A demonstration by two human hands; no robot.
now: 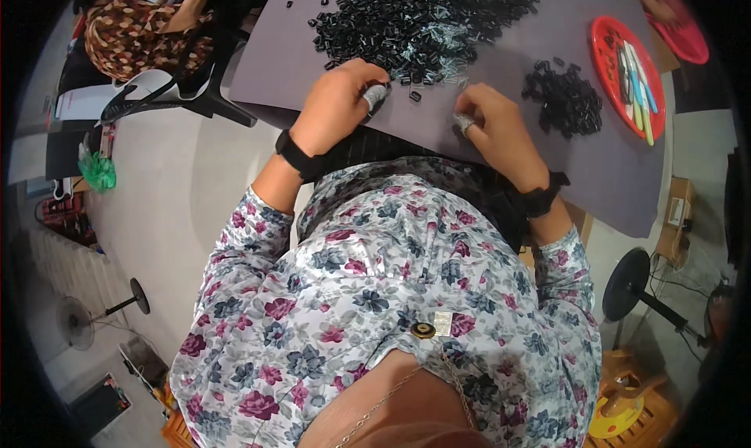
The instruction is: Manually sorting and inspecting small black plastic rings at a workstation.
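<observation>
My left hand [332, 108] is at the near edge of the grey table, its fingers curled in toward a thumb with a grey cover. Something dark shows beside that thumb, too small to make out. To the right, my right hand [501, 127] has bent fingers and a similar grey thumb cover; what it holds, if anything, is hidden. Between the hands lies a single small black plastic piece [415, 97]. Just beyond them spreads a large pile of black plastic pieces [368, 26], with a cluster of small clear, shiny pieces [450, 45] on its near side.
A smaller heap of black pieces [562, 100] sits right of my right hand. Beside it, a red tray [602, 37] holds several slim tools with coloured handles. A person in a patterned top [141, 37] sits at the far left, near a black chair [223, 80]. Another person's arm [657, 6] reaches in at the far right.
</observation>
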